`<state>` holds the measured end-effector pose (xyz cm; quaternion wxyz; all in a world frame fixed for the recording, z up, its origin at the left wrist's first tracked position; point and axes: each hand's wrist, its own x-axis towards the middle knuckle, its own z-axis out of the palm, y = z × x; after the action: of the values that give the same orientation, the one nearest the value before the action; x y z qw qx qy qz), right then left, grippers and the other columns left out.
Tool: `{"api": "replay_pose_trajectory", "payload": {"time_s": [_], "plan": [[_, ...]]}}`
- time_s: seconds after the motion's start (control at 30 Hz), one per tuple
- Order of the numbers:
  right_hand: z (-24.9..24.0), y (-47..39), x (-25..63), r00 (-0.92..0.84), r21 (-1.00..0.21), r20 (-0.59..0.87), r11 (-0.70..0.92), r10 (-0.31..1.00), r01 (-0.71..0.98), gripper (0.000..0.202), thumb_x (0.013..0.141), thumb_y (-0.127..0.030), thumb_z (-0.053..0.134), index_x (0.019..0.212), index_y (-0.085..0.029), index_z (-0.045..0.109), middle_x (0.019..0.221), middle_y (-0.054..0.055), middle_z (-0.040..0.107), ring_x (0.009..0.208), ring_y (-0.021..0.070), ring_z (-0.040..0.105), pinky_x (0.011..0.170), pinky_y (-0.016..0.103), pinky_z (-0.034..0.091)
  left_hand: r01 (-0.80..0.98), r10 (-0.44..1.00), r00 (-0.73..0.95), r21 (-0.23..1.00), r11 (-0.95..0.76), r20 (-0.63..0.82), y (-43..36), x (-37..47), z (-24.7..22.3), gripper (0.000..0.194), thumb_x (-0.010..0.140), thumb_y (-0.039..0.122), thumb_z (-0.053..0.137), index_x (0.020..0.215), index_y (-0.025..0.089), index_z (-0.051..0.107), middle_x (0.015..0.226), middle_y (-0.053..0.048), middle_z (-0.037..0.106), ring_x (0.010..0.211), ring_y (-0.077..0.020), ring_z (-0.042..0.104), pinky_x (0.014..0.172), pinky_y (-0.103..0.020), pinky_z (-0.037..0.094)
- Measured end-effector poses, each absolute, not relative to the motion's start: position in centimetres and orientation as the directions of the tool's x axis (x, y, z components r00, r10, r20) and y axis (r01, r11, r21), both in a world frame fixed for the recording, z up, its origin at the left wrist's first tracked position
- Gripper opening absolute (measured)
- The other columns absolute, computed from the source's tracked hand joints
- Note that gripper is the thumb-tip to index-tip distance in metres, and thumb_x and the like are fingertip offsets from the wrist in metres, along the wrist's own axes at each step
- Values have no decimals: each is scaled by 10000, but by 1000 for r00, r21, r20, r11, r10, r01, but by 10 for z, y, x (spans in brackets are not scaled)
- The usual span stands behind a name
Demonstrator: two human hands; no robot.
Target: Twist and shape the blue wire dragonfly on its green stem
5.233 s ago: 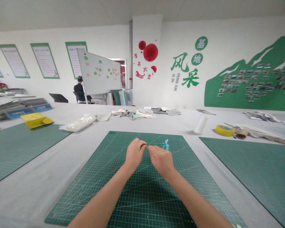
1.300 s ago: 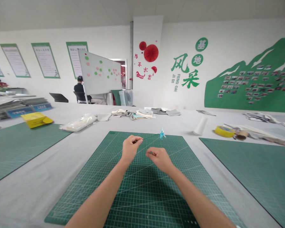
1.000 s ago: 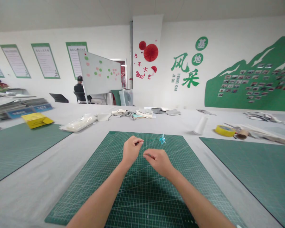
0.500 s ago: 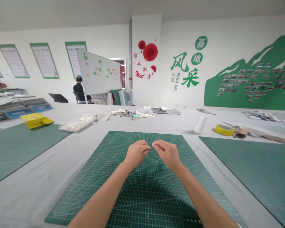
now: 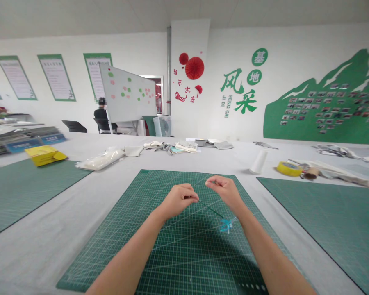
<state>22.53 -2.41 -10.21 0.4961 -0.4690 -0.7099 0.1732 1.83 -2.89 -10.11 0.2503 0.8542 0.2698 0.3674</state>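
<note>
Over the middle of a green gridded cutting mat point(image 5: 117, 246), my left hand point(image 5: 180, 200) is closed in a pinch on one end of a thin dark-green stem point(image 5: 214, 211). The stem slants down to the right, and a small light-blue flower-like piece point(image 5: 226, 225) sits at its far end, below my right wrist. My right hand point(image 5: 224, 189) is up and to the right, apart from the left, thumb and fingertips pressed together. Whatever lies between the right fingertips, if anything, is too small to make out.
More green mats lie at left point(image 5: 27, 192) and right point(image 5: 320, 213). Farther back are a yellow box point(image 5: 44, 155), a plastic-wrapped packet point(image 5: 101, 159), fabric scraps point(image 5: 187, 146), a white roll point(image 5: 258, 162) and yellow tape point(image 5: 289, 169). A person point(image 5: 101, 112) sits by the whiteboard.
My hands were nearly touching and have moved apart, the right one up and to the right. The stem with its light-blue end now shows, extending from my left fingers.
</note>
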Motion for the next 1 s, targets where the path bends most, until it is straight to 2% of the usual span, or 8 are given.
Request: {"api": "replay_pose_trajectory", "payload": {"time_s": [0.2,0.4,0.57,0.7,0.83,1.0], "plan": [[-115,-14,229,-83,-825,431,429,899,368,307,720,-452,603,732,-148,639,476,-66,359,454,76,285,445,214,243,187,668,541,701,-688,512,-29,19,-99,112,770,202,596,760,186,706,739,-31,621,746,-133,576,700,-239,447],[-136,-4,212,-179,-860,331,374,926,347,215,698,-359,616,673,-145,610,553,-39,482,505,85,378,480,209,302,243,743,360,712,-659,565,-19,18,-107,111,765,237,599,763,186,698,719,-17,586,665,-116,541,618,-232,412],[-135,-19,190,-225,-772,352,417,909,479,160,741,-268,556,630,-166,608,527,-45,467,503,91,395,488,204,301,305,796,135,740,-599,590,-10,14,-114,115,769,231,581,768,183,686,717,-9,597,682,-121,550,629,-236,418],[-131,-35,174,-284,-650,408,494,868,578,152,767,-225,528,653,-183,620,507,-47,475,493,95,416,489,206,282,367,813,47,747,-554,580,-6,13,-119,118,775,214,564,773,187,679,736,2,616,699,-115,562,649,-234,425],[-125,-47,164,-341,-544,431,542,835,641,156,795,-206,512,672,-193,607,523,-46,508,498,94,438,494,204,266,471,818,26,714,-517,575,-5,13,-123,114,770,200,564,766,192,677,731,10,618,688,-108,559,652,-228,421],[-117,-54,162,-373,-515,472,594,799,618,182,836,-211,476,687,-193,578,578,-35,541,544,101,480,537,201,306,620,791,138,571,-538,596,-10,16,-123,153,797,193,525,782,207,676,760,11,598,712,-105,549,661,-221,396]]}}
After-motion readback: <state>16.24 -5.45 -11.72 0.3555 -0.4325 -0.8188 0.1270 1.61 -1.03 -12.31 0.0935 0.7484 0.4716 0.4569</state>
